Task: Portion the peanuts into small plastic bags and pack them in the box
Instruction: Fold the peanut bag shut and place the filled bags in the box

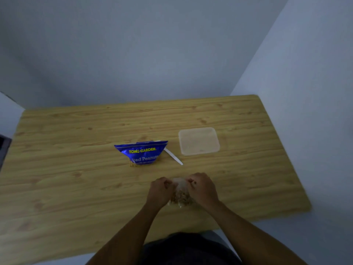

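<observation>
Two hands work one small plastic bag [180, 194] at the near middle of the bench [76, 150]. The left hand [159, 190] pinches its top on one side and the right hand [203, 188] on the other, fingers curled on the film. Peanuts [181, 198] fill its lower part; whether it rests on the wood I cannot tell. The risk, as I judge it, is the mouth slipping from a pinch or the bag tipping, scattering nuts; hard pulling might tear the thin film. Behind stands the blue packet [142, 153], reading "TONG GARDEN" in yellow and, partly hidden, "…ted Peanuts". A white spoon [173, 156] lies just beside it, and the translucent box [198, 141] sits further right.
</observation>
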